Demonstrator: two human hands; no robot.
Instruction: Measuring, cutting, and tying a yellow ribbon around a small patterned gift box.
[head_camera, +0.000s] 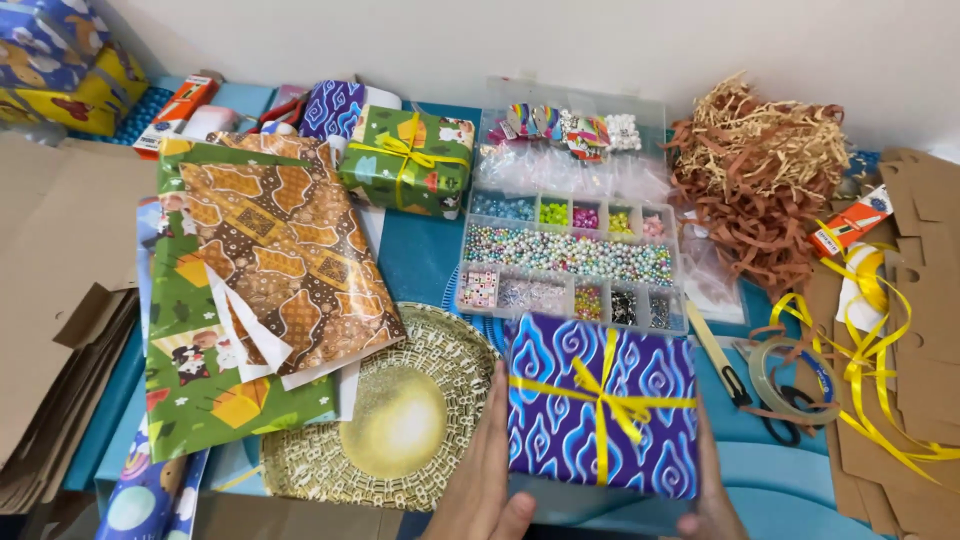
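Purple-and-blue wrapped gift box (600, 405), tied with a crossed yellow ribbon (605, 395), sits at the near edge of the view, low centre-right, held between both hands. Box roughly square-faced, tilted slightly clockwise; ribbon bow knot just above its middle

Left hand (480, 480) flat along the box's left side, thumb curling under the near corner; grip clamped against that side. Right hand (712, 495) mostly hidden behind the right side, only fingertips and the heel showing; it presses the opposite side. Box lies directly between the two grips, each touching it, neither nearer than the other

Outward: just beyond the box, touching or nearly so, a clear compartment case of beads (570, 250). To the left of the box, a round woven gold mat (390, 415) on the blue surface (420, 260). Further left, sheets of brown patterned and green cartoon wrapping paper (270, 270). At the back, a green wrapped box (408, 160) with yellow ribbon. To the right, a tape roll (790, 375), loose yellow ribbon (880, 380), and a heap of brown paper shred (760, 170); flat cardboard at both far edges
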